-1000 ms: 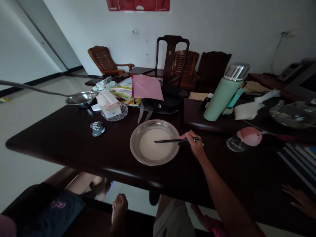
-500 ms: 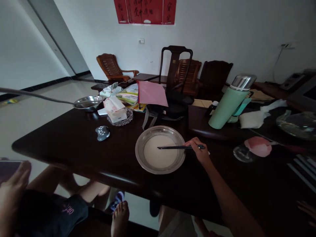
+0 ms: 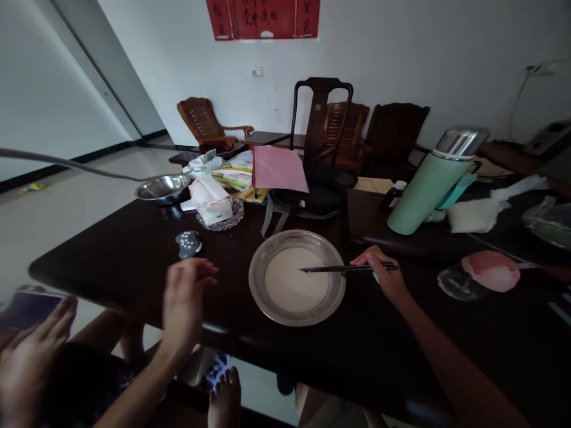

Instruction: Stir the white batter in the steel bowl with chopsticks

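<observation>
Head view shows me the wide, shallow, silvery metal bowl [image 3: 260, 285] of milky off-white liquid [image 3: 292, 288] standing on the dark, glossy wooden bench [image 3: 107, 255], near its front edge. On my screen, the right hand [image 3: 384, 274] has its fingers closed around the slim black chopsticks [image 3: 345, 269], which reach across the bowl's right rim and point inward over the liquid; I can't tell whether their tips dip in. The left hand [image 3: 182, 303] is well apart from the right, to the left of the bowl, its fingers parted and loosely bent. Just beyond it I make out a small, rounded grey object with white spots [image 3: 188, 244]. To the bowl's right, past the right hand, sits a clear container with a pink top [image 3: 491, 271]; behind that leans a pale green flask with a silvery cap [image 3: 423, 190].
</observation>
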`<state>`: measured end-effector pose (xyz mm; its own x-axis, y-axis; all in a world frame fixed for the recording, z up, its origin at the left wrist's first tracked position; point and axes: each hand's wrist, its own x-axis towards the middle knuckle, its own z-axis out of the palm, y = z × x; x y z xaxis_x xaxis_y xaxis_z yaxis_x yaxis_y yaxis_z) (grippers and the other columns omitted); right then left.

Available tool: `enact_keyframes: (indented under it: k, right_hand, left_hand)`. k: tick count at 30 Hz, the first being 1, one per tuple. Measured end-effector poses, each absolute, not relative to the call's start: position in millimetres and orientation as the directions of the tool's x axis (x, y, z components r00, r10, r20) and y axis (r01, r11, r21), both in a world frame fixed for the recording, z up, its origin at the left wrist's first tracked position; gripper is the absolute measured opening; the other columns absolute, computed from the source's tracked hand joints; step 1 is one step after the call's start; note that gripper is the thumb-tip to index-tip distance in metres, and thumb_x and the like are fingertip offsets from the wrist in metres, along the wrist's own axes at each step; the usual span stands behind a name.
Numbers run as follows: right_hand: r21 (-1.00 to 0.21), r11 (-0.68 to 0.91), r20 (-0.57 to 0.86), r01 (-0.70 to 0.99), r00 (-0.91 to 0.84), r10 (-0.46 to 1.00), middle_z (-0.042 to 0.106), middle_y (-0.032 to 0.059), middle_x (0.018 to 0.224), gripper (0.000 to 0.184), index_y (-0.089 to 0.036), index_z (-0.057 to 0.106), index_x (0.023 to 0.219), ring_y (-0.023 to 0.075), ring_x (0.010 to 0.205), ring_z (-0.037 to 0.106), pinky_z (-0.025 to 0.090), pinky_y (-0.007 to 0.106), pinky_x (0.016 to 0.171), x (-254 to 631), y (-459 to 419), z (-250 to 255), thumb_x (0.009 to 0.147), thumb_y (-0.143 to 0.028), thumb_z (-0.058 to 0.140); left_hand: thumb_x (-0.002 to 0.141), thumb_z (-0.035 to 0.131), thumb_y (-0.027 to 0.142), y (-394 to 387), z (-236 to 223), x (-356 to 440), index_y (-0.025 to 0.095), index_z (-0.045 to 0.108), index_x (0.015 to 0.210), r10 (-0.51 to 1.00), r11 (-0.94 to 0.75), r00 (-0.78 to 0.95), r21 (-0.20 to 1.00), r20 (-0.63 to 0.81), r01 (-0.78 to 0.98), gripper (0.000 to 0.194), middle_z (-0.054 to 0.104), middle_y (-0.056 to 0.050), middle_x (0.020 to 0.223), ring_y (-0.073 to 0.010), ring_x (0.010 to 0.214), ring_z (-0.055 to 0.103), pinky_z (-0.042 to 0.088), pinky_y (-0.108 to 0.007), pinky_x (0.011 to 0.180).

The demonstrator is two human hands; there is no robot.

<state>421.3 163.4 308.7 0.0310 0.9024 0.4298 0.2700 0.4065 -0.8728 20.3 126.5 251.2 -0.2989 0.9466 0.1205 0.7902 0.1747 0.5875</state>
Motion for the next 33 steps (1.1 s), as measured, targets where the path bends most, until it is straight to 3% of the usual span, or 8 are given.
enact_keyframes:
  k: [3,6,9,13,17,23,28,33]
  right_hand:
    - [-0.889,0.407,0.416,0.208,-0.002,0.909,0.070,0.0042,0.071,0.041,-0.024,0.072,0.065,0.0203,0.072,0.063,0.049,0.036,0.075,422,166,308,0.094,-0.045,0.051]
    - [-0.874,0.422,0.405,0.240,-0.119,0.906,0.073,0.0049,0.076,0.035,-0.025,0.075,0.073,0.0220,0.079,0.063,0.048,0.037,0.076,417,166,304,0.093,-0.045,0.054]
    - [-0.854,0.444,0.440,0.269,-0.081,0.894,0.074,0.0044,0.079,0.030,-0.026,0.076,0.077,0.0220,0.080,0.061,0.048,0.037,0.076,419,165,301,0.093,-0.041,0.055]
    - [-0.857,0.466,0.474,0.219,-0.022,0.881,0.072,0.0050,0.070,0.040,-0.026,0.074,0.069,0.0229,0.076,0.062,0.047,0.039,0.073,425,159,300,0.096,-0.039,0.048]
    - [-0.853,0.447,0.421,0.270,-0.150,0.894,0.075,0.0047,0.078,0.031,-0.028,0.075,0.076,0.0239,0.080,0.061,0.048,0.040,0.075,424,156,300,0.093,-0.041,0.054]
    - [-0.853,0.458,0.473,0.252,-0.001,0.881,0.072,0.0057,0.071,0.040,-0.027,0.072,0.067,0.0243,0.076,0.060,0.047,0.040,0.072,430,154,298,0.096,-0.039,0.047]
    - [-0.823,0.494,0.453,0.281,-0.202,0.868,0.076,0.0048,0.082,0.027,-0.029,0.075,0.080,0.0247,0.082,0.060,0.048,0.042,0.076,419,153,301,0.093,-0.039,0.055]
    - [-0.827,0.481,0.504,0.292,0.003,0.864,0.074,0.0053,0.080,0.032,-0.028,0.075,0.077,0.0236,0.079,0.062,0.047,0.040,0.073,424,152,302,0.095,-0.036,0.051]
  left_hand:
    - [0.091,0.035,0.051,182,295,33,0.018,0.057,0.107,0.953,0.101,-0.302,0.925,0.016,0.367,0.043,0.064,-0.006,0.094,-0.0202,0.085,0.065,0.054,-0.032,0.070]
    - [0.082,0.048,0.058,199,300,58,0.019,0.055,0.084,0.974,0.128,-0.197,0.990,-0.114,0.059,0.040,0.056,-0.001,0.074,-0.0164,0.067,0.057,0.049,-0.028,0.060]
    - [0.076,0.053,0.061,198,293,76,0.019,0.051,0.074,0.978,0.145,-0.155,0.989,-0.140,0.024,0.042,0.050,0.003,0.067,-0.0125,0.061,0.048,0.042,-0.024,0.054]
    - [0.068,0.060,0.067,196,285,81,0.018,0.050,0.069,0.981,0.128,-0.150,0.991,-0.122,0.031,0.049,0.048,0.004,0.067,-0.0122,0.064,0.044,0.041,-0.025,0.059]
    - [0.070,0.057,0.070,193,282,80,0.019,0.049,0.068,0.986,0.116,-0.130,0.991,-0.106,0.071,0.052,0.047,0.004,0.067,-0.0123,0.065,0.042,0.040,-0.025,0.060]
    - [0.073,0.054,0.070,186,279,81,0.020,0.045,0.065,0.990,0.072,-0.131,0.993,-0.060,0.088,0.052,0.041,0.005,0.066,-0.0115,0.063,0.037,0.038,-0.024,0.057]
    - [0.073,0.054,0.071,183,280,82,0.020,0.044,0.065,0.991,0.061,-0.122,0.993,-0.048,0.101,0.053,0.039,0.005,0.065,-0.0113,0.063,0.035,0.037,-0.024,0.056]
    - [0.074,0.053,0.069,181,285,84,0.021,0.042,0.063,0.991,0.035,-0.134,0.990,-0.017,0.138,0.051,0.037,0.005,0.063,-0.0115,0.061,0.034,0.035,-0.023,0.054]
